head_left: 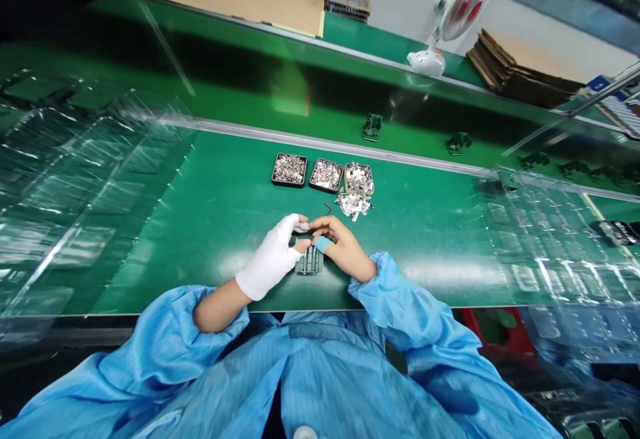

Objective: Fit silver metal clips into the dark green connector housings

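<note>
A small green slotted part (310,262), perhaps a circuit board assembly, lies on the green work surface close in front of me. My left hand (275,252), in a white glove with bare fingertips, closes on its upper left edge. From the right, my right hand (343,242) grips the upper edge too, a light-blue cot around its thumb. The fingertips of both hands nearly meet there and cover the far end of the part. Any tiny piece between them is too small to make out. Just beyond the fingers lies a small dark hex key (329,209).
Three small trays of shiny metal pieces, a left tray (275,179), a middle tray (313,184) and a right tray (371,182), stand ahead. Loose metal pieces (354,204) lie before them. Clear plastic trays flank both sides. A fan (427,62) stands on the upper shelf.
</note>
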`<state>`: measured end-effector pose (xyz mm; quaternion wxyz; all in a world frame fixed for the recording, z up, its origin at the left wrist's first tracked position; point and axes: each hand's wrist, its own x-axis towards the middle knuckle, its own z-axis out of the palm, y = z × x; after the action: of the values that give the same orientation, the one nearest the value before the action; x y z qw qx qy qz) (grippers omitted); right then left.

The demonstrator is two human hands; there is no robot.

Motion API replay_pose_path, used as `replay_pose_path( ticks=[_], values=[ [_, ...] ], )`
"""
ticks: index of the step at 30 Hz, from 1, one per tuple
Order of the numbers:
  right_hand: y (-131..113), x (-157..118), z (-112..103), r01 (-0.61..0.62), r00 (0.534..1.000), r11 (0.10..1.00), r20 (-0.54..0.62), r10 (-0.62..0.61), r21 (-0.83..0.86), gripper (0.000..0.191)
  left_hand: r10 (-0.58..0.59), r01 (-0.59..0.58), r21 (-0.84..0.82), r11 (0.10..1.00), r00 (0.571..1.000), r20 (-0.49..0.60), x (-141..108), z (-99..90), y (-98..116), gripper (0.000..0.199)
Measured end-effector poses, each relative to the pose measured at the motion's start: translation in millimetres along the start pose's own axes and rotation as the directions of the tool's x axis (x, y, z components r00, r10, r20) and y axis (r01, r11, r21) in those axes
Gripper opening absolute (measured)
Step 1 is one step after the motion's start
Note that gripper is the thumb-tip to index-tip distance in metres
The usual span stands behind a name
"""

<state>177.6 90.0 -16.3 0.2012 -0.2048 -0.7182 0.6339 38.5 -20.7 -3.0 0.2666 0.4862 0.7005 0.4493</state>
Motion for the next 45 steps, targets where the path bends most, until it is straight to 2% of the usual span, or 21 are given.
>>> replay_pose_path(
  ticks=[2,4,6,8,9,10,12,13,15,18,21,23,24,26,28,30,34,37,39,42,45],
  values=[
    [-1,-3,-10,0.044,0.997,0.998,-0.061,-0.042,0.034,0.032,0.014,-0.023,-0.070,0.997,0.993,-0.120,-2,-11.5,-4,0.034],
    [-3,-11,-18,0.148,0.987,0.987,-0.061,-0.151,-0.055,0.041,-0.005,-0.021,-0.108,0.994,0.972,-0.235,-5,-23.4,-10,0.034],
    [-7,-20,-20,0.264,0.964,0.927,0.098,-0.246,-0.267,0.055,-0.018,-0.001,-0.072,0.997,0.965,-0.261,-10,-31.8,-14,0.033],
    [-12,-25,-15,0.330,0.937,0.824,0.266,-0.227,-0.460,0.069,0.013,-0.007,0.025,1.000,0.978,-0.209,-17,-33.9,-15,0.035],
    [-15,-25,-11,0.326,0.936,0.793,0.291,-0.197,-0.515,0.072,0.048,-0.032,0.094,0.995,0.984,-0.172,-22,-32.6,-14,0.037],
    [-18,-23,-7,0.296,0.948,0.790,0.266,-0.175,-0.537,0.073,0.093,-0.070,0.173,0.982,0.987,-0.131,-26,-29.9,-13,0.040],
    [-25,-13,1,0.200,0.979,0.851,0.142,-0.150,-0.486,0.071,0.201,-0.169,0.346,0.923,0.978,-0.059,-33,-23.2,-10,0.050],
    [-29,-6,5,0.156,0.988,0.894,0.081,-0.134,-0.419,0.069,0.251,-0.209,0.428,0.879,0.967,-0.042,-34,-20.6,-8,0.056],
    [-35,8,9,0.103,0.995,0.965,0.027,-0.100,-0.241,0.063,0.303,-0.230,0.549,0.803,0.952,-0.044,-28,-20.7,-5,0.054],
    [-37,19,9,0.093,0.996,0.993,0.021,-0.092,-0.071,0.058,0.244,-0.143,0.587,0.797,0.965,-0.096,8,-41.1,-1,0.041],
    [-23,15,7,0.135,0.990,0.960,-0.012,-0.143,-0.244,0.058,0.088,0.044,0.561,0.827,0.974,-0.207,76,-81.2,-1,0.041],
    [-9,11,8,0.222,0.974,0.884,0.138,-0.180,-0.411,0.058,-0.011,0.177,0.583,0.793,0.961,-0.277,129,-109.4,-7,0.038],
    [-2,9,9,0.281,0.952,0.841,0.242,-0.185,-0.461,0.059,-0.074,0.255,0.604,0.755,0.949,-0.308,155,-121.5,-12,0.038],
    [7,7,11,0.374,0.901,0.779,0.397,-0.176,-0.503,0.060,-0.123,0.340,0.612,0.715,0.922,-0.368,200,-139.7,-21,0.040],
    [10,8,10,0.410,0.876,0.754,0.451,-0.169,-0.513,0.060,-0.157,0.393,0.613,0.685,0.902,-0.403,233,-149.3,-31,0.043],
    [8,10,6,0.408,0.874,0.755,0.460,-0.159,-0.514,0.059,-0.195,0.437,0.608,0.663,0.885,-0.423,254,-152.7,-40,0.045],
    [-1,11,-4,0.395,0.869,0.751,0.481,-0.118,-0.529,0.055,-0.294,0.525,0.579,0.624,0.844,-0.449,271,-152.4,-52,0.042],
    [-1,11,-9,0.395,0.867,0.729,0.488,-0.094,-0.560,0.052,-0.345,0.575,0.560,0.597,0.814,-0.468,275,-156.5,-51,0.048],
    [2,11,-11,0.400,0.866,0.710,0.492,-0.086,-0.579,0.051,-0.332,0.564,0.568,0.600,0.821,-0.464,277,-167.2,-45,0.052],
    [10,14,-15,0.409,0.864,0.690,0.496,-0.083,-0.597,0.049,-0.279,0.482,0.608,0.631,0.872,-0.403,272,-201.4,-30,0.050],
    [16,17,-17,0.411,0.861,0.692,0.502,-0.080,-0.594,0.046,-0.246,0.434,0.640,0.633,0.898,-0.366,240,-253.9,-20,0.036]
  ],
)
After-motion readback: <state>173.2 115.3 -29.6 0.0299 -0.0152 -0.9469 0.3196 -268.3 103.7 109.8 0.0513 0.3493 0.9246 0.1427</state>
